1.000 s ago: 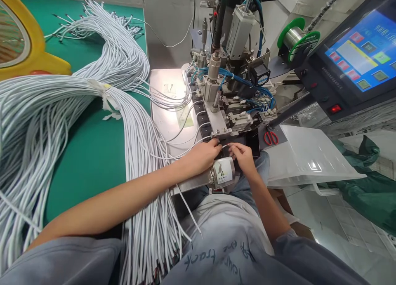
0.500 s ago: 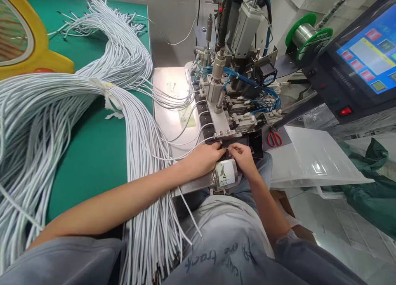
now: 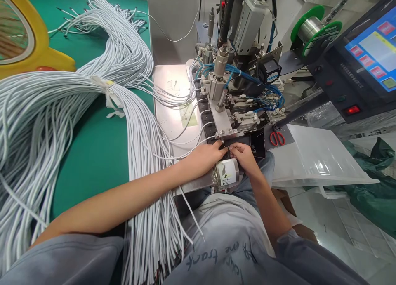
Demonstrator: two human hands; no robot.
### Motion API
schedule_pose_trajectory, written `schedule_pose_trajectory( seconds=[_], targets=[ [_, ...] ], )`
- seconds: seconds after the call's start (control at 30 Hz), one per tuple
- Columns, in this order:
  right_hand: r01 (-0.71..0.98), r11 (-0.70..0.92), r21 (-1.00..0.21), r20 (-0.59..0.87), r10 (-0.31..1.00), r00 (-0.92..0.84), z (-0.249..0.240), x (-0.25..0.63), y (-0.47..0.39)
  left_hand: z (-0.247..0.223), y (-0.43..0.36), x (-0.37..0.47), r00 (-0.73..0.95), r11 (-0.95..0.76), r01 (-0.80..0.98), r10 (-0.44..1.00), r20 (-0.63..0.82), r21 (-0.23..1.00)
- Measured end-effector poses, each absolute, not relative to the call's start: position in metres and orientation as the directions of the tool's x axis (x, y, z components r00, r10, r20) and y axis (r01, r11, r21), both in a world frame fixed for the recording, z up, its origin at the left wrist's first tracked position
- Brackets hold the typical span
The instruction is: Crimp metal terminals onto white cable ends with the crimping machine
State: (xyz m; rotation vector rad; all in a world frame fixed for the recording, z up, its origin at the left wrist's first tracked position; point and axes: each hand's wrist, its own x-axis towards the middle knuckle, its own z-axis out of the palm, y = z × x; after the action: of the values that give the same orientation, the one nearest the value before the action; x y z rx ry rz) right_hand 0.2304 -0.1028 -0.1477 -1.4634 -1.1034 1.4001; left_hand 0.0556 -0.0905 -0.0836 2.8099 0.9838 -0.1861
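My left hand (image 3: 213, 155) is closed at the front edge of the machine (image 3: 221, 107), its fingers pinched on something too small to make out, with a white cable running up to it. Close on its right, my right hand (image 3: 243, 154) is closed too, thumb and fingertips together on a tiny part I cannot make out. The fingertips of both hands nearly meet. Just below them sits a round container with a white label (image 3: 228, 173). Several white cables run from the machine's black blocks (image 3: 208, 116) to the left.
A large tied bundle of white cables (image 3: 148, 153) lies over the green mat (image 3: 89, 161). Top left is a yellow-framed object (image 3: 46, 50). On the right are red-handled scissors (image 3: 277, 138), a solder wire spool (image 3: 311, 28), a screen (image 3: 379, 50) and a translucent plastic sheet (image 3: 328, 155).
The view has shifted slightly, so the machine and screen appear a little further right. Both hands keep nearly the same place and pinched pose at the machine's front edge.
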Motion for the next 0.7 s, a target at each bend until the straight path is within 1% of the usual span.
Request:
schedule_pose_trajectory(
  seconds=[0.23, 0.4, 0.53, 0.63, 0.7],
  targets=[
    [0.013, -0.273, -0.962, -0.273, 0.962, 0.031, -0.148, 0.229, -0.1, -0.084, -0.09, 0.055, 0.78, -0.773, 0.624, 0.604, -0.165, 0.115],
    [0.066, -0.282, -0.957, -0.285, 0.957, -0.043, -0.148, 0.229, -0.099, -0.085, -0.091, 0.055, 0.751, -0.748, 0.658, 0.645, -0.139, 0.084],
    [0.114, -0.201, -0.973, -0.214, 0.971, -0.111, -0.155, 0.23, -0.097, -0.077, -0.094, 0.055, 0.752, -0.749, 0.657, 0.644, -0.141, 0.083],
    [0.151, -0.14, -0.979, -0.16, 0.978, -0.13, -0.163, 0.231, -0.095, -0.07, -0.097, 0.054, 0.707, -0.708, 0.704, 0.688, -0.162, 0.062],
    [0.181, -0.108, -0.978, -0.13, 0.985, -0.111, -0.166, 0.231, -0.095, -0.068, -0.1, 0.054, 0.676, -0.679, 0.733, 0.717, -0.169, 0.049]
  ],
)
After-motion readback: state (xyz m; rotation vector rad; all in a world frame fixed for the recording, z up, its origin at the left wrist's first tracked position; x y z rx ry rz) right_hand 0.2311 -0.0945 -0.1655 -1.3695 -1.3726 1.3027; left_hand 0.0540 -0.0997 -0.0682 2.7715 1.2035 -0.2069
